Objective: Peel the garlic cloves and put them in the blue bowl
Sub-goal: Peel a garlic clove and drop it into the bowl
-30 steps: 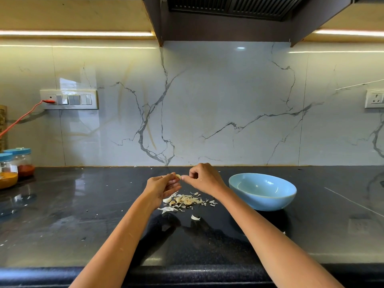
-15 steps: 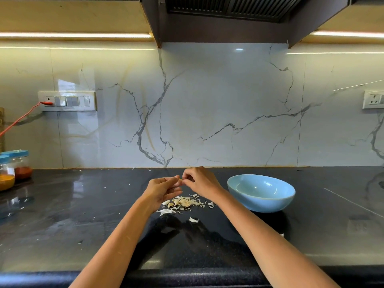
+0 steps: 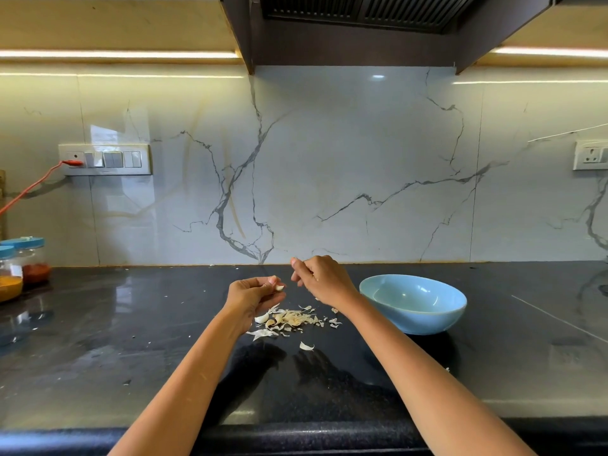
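Above the glossy black stone countertop [image 3: 98, 340], the head camera shows both bare forearms reaching forward over the counter's front edge. The left hand [image 3: 251, 296] hovers with its fingers curled, pinching a small white garlic clove [image 3: 279, 287] at the fingertips. The right hand [image 3: 324, 279] hangs just beside it, a little higher and apart from the clove, its fingers curled with thumb and forefinger pressed together; whether they hold a scrap of skin cannot be told. Directly below the hands lies a loose heap of pale papery garlic skins [image 3: 291, 319] on the countertop, with a few stray flakes scattered around it and one curled white piece [image 3: 306, 346] nearer the person. The round light-blue bowl [image 3: 413, 302] stands on the counter just to the right of the heap, beside the right wrist; its inside shows only smooth blue glaze. At the far left edge stand two clear jars with blue lids [image 3: 23, 261], holding red and yellow powders, against the white veined marble backsplash [image 3: 329, 176].
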